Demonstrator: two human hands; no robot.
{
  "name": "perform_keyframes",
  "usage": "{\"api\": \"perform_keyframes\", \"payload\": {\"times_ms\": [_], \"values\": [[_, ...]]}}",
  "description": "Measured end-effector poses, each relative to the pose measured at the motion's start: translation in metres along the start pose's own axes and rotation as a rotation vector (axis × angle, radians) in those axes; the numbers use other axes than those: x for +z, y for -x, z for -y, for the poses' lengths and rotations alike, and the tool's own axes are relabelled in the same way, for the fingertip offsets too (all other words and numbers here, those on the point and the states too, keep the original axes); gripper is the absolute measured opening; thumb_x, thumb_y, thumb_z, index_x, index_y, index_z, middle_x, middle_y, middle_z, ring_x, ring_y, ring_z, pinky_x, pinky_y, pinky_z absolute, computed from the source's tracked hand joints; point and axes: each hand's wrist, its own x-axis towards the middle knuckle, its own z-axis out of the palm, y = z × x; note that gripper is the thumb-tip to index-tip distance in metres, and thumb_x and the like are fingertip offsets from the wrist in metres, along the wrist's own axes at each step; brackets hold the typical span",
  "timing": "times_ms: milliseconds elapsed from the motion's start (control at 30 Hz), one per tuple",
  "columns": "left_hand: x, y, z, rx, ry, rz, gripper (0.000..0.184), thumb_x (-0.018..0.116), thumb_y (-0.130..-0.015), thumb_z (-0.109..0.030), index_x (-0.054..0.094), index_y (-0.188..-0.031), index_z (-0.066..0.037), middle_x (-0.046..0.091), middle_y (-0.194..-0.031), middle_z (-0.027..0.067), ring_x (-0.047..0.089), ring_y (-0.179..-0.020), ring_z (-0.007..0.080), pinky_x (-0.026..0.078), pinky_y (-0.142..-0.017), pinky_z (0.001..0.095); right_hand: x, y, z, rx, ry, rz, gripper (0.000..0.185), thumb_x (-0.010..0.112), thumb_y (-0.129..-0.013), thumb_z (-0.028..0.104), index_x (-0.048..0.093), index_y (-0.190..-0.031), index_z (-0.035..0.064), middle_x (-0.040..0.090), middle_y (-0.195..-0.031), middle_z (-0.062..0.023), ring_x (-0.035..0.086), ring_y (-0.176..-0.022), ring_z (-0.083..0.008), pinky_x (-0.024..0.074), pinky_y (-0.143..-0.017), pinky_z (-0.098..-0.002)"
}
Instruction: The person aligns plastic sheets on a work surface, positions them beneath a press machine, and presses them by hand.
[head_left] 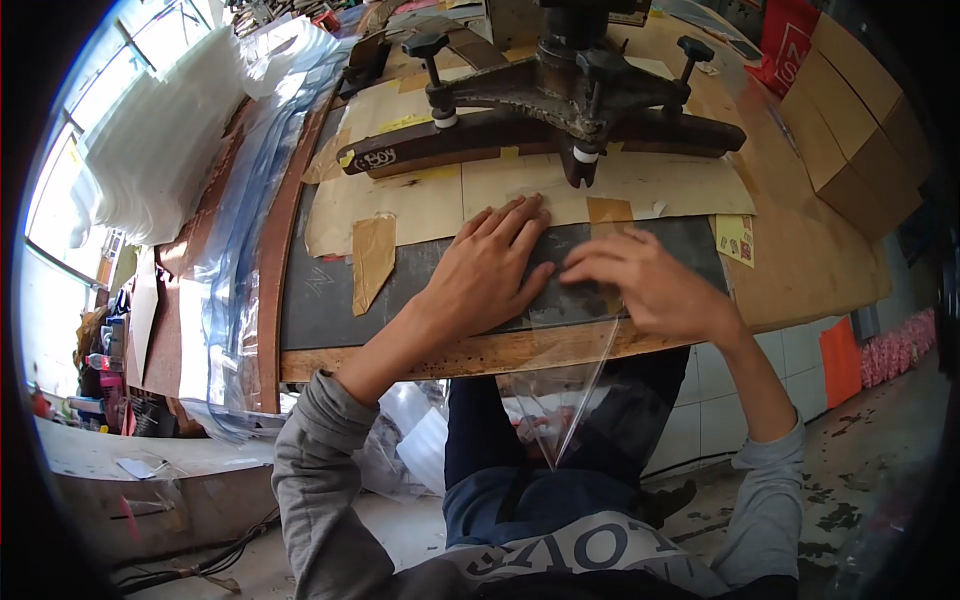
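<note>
My left hand (490, 265) lies flat with fingers stretched over the dark board (400, 280) and the edge of the pale cardboard sheet (410, 218). To its right, my right hand (672, 290) hovers with loosely bent fingers pointing left; its thumb is hidden and I see nothing gripped. A clear plastic sheet (570, 375) hangs over the table's wooden front edge, below and between my hands. How far it reaches under them is hard to see. Brown tape pieces (375, 262) cross the cardboard's edge. Beyond my fingertips stands a heavy dark metal press head (570, 105) with a crossbar.
Stacked clear and bluish plastic sheets (240, 250) lie along the left side, near white foam sheets (165, 130). A cardboard box (850, 120) and a red bag (787, 45) stand at the right. A yellow label (735, 240) is near the board's right corner.
</note>
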Motion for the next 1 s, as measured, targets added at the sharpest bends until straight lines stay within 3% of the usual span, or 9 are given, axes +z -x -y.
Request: {"api": "perform_keyframes", "payload": {"times_ms": [100, 200, 433, 533, 633, 733, 833, 867, 1000], "values": [[0.004, 0.001, 0.004, 0.005, -0.008, -0.004, 0.048, 0.051, -0.092, -0.034, 0.05, -0.126, 0.0, 0.044, -0.138, 0.0189, 0.04, -0.131, 0.0329, 0.031, -0.108, 0.0486, -0.01, 0.01, 0.042, 0.016, -0.019, 0.311, 0.048, 0.062, -0.075, 0.001, 0.06, -0.12, 0.0142, 0.062, -0.105, -0.0028, 0.055, -0.108, -0.02, 0.021, -0.108, -0.0568], [0.006, 0.003, 0.006, -0.012, -0.034, 0.007, 0.05, 0.048, -0.093, -0.038, 0.049, -0.127, -0.001, 0.041, -0.142, 0.0187, 0.035, -0.135, 0.0331, 0.028, -0.11, 0.0521, -0.01, 0.039, 0.063, -0.076, -0.004, 0.412, 0.053, 0.064, -0.07, -0.001, 0.061, -0.121, 0.0163, 0.062, -0.095, 0.0023, 0.055, -0.102, -0.0167, 0.0182, -0.108, -0.0588], [-0.001, -0.002, 0.007, -0.043, -0.055, 0.089, 0.051, 0.047, -0.093, -0.043, 0.047, -0.129, -0.005, 0.036, -0.146, 0.0175, 0.032, -0.137, 0.0334, 0.025, -0.11, 0.0557, -0.03, 0.11, 0.074, 0.104, 0.05, 0.414, 0.065, 0.067, -0.064, -0.001, 0.056, -0.126, 0.0148, 0.061, -0.095, 0.0013, 0.054, -0.1, -0.0169, 0.0195, -0.106, -0.0591], [-0.005, -0.005, 0.008, -0.049, -0.058, 0.158, 0.05, 0.047, -0.095, -0.041, 0.045, -0.131, -0.006, 0.031, -0.15, 0.016, 0.027, -0.14, 0.0331, 0.023, -0.111, 0.0566, -0.032, 0.115, 0.076, 0.301, 0.025, 0.539, 0.067, 0.063, -0.064, -0.002, 0.053, -0.128, 0.0135, 0.059, -0.092, -0.003, 0.054, -0.098, -0.0207, 0.0251, -0.103, -0.0551], [-0.004, -0.007, 0.012, -0.047, -0.075, 0.177, 0.051, 0.046, -0.095, -0.042, 0.043, -0.132, -0.007, 0.03, -0.151, 0.0138, 0.027, -0.14, 0.032, 0.022, -0.111, 0.0574, 0.001, 0.121, 0.076, 0.338, 0.133, 0.512, 0.065, 0.059, -0.066, 0.002, 0.052, -0.129, 0.0134, 0.058, -0.088, -0.0086, 0.054, -0.094, -0.0254, 0.0319, -0.097, -0.047], [-0.002, -0.008, 0.012, -0.05, -0.089, 0.187, 0.052, 0.046, -0.095, -0.043, 0.042, -0.133, -0.008, 0.03, -0.151, 0.0115, 0.026, -0.14, 0.031, 0.021, -0.111, 0.0585, 0.02, 0.117, 0.074, 0.324, -0.088, 0.53, 0.06, 0.056, -0.07, 0.01, 0.052, -0.129, 0.0177, 0.053, -0.084, -0.0095, 0.053, -0.083, -0.0279, 0.0378, -0.084, -0.0369], [0.0, -0.008, 0.013, -0.066, -0.111, 0.195, 0.054, 0.046, -0.094, -0.043, 0.039, -0.136, -0.01, 0.031, -0.151, 0.0088, 0.027, -0.14, 0.0305, 0.021, -0.111, 0.0595, 0.049, 0.112, 0.087, 0.246, -0.221, 0.449, 0.061, 0.057, -0.066, 0.009, 0.053, -0.127, 0.014, 0.058, -0.09, -0.0165, 0.06, -0.085, -0.0353, 0.0457, -0.079, -0.0449], [0.0, -0.009, 0.013, -0.066, -0.12, 0.202, 0.055, 0.046, -0.094, -0.044, 0.038, -0.137, -0.01, 0.032, -0.151, 0.0078, 0.027, -0.14, 0.0304, 0.021, -0.111, 0.0598, 0.064, 0.11, 0.089, 0.209, -0.293, 0.401, 0.053, 0.059, -0.07, 0.013, 0.056, -0.124, 0.0122, 0.059, -0.102, -0.0192, 0.062, -0.085, -0.0385, 0.049, -0.074, -0.049], [-0.002, -0.016, 0.016, -0.117, -0.11, 0.27, 0.063, 0.045, -0.093, -0.045, 0.025, -0.146, -0.015, 0.037, -0.148, 0.0053, 0.033, -0.137, 0.0309, 0.022, -0.108, 0.0646, 0.066, 0.105, 0.109, 0.05, -0.516, 0.593, 0.041, 0.062, -0.081, 0.028, 0.06, -0.119, 0.0128, 0.051, -0.131, -0.0186, 0.063, -0.096, -0.0377, 0.0515, -0.083, -0.0464]]}}
